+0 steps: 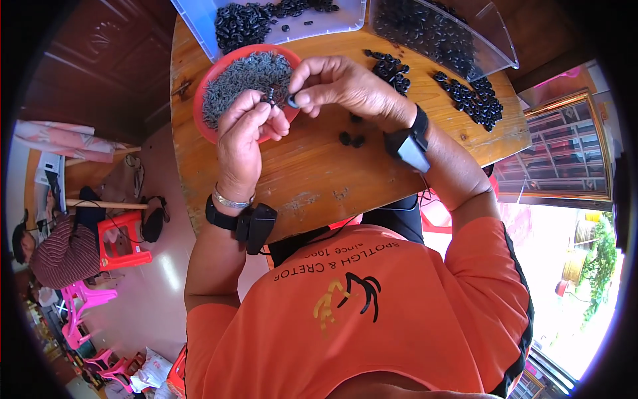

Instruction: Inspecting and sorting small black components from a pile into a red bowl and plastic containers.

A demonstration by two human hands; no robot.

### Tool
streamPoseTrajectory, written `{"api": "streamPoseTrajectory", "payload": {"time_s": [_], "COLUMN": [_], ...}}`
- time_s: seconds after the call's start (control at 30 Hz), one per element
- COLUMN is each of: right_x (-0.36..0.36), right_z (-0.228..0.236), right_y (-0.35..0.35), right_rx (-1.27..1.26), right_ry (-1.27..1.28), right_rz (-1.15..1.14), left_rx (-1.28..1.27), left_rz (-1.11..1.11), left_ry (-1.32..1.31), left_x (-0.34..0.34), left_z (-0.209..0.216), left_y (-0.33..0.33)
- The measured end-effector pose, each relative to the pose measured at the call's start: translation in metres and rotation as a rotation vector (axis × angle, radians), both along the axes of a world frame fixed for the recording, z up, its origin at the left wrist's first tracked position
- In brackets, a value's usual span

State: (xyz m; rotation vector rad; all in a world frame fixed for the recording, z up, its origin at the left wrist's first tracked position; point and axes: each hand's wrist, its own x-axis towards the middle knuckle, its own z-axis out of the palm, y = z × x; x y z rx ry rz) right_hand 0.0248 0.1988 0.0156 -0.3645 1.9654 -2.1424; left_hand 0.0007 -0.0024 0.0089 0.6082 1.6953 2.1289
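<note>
Left hand (243, 133), fingertips pinched together on a small dark screw (271, 94) standing upright, above the near side of a red bowl (200, 100) full of loose grey screw-like pieces (242, 76). Right hand (340, 88) just beside it, thumb and forefinger closed on a small round black piece (292, 101) near the screw; whether the two parts touch, cannot tell. Wooden table (299, 169) beneath carries two clear tubs (325, 25) of black parts at the far edge, two loose piles of black parts (473, 101) to the right, a few more nearer the person.
</note>
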Motion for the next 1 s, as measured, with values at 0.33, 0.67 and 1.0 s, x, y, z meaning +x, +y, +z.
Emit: {"api": "streamPoseTrajectory", "payload": {"time_s": [0.33, 0.67, 1.0], "right_x": [0.004, -0.002, -0.001], "right_z": [-0.012, -0.014, -0.012], "right_y": [-0.020, -0.009, -0.004], "right_rx": [0.124, -0.181, -0.315], "right_ry": [0.199, -0.090, -0.146], "right_rz": [-0.102, -0.075, 0.016], "left_rx": [0.157, 0.097, -0.105], "left_rz": [0.024, 0.034, 0.088], "left_ry": [-0.123, 0.024, 0.208], "left_x": [-0.003, -0.007, 0.001], "left_z": [-0.006, -0.006, -0.005], "left_y": [0.000, -0.004, 0.000]}}
